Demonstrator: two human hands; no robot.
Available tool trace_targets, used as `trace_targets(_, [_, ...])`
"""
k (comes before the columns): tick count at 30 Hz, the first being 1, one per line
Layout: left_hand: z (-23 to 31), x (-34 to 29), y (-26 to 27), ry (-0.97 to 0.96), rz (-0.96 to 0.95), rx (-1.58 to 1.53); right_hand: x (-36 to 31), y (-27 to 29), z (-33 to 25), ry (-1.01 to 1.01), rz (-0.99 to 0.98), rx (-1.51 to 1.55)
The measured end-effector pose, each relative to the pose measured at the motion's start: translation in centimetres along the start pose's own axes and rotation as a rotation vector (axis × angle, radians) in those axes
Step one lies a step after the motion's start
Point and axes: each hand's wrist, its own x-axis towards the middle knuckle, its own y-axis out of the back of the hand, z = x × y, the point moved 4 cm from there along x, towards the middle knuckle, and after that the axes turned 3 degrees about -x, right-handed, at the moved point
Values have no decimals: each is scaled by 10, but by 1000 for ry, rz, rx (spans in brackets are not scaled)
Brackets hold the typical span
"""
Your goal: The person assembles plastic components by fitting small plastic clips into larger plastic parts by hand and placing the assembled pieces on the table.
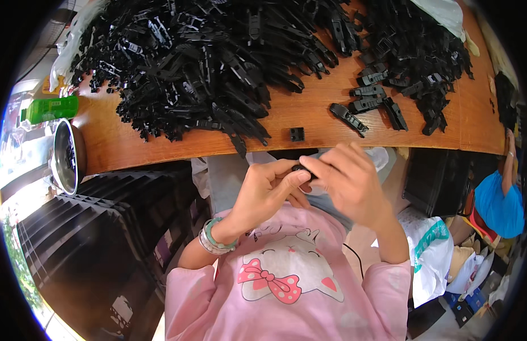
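Observation:
Just off the table's near edge, both my hands meet around a small black plastic part [302,169], mostly covered by my fingers. My left hand [268,190] pinches it between thumb and fingers. From the other side, my right hand [350,184] also has its fingertips closed on it; its fingers are slightly blurred. Beyond them, a small black square block [297,134] lies by the table edge. A long black clip-like piece [348,120] rests to its right, next to several similar short black parts [370,98].
A large heap of long black plastic parts [218,68] covers the wooden table [314,108], with a second heap [417,51] at far right. A metal bowl [65,156] and green bottle [53,109] are at left. Black crates [104,227] stand lower left; another person [499,202] is at right.

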Motion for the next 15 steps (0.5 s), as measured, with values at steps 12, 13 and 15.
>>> trace_targets(12, [30,-44,108,-655,863,844,48,14,52,-206,404,-326])
trace_targets(13, [31,-42,108,-657,866,841,56,0,40,-144,356,-241])
trace_targets(15, [35,-40,105,-716,865,953,67,-31,16,-91,277,-75])
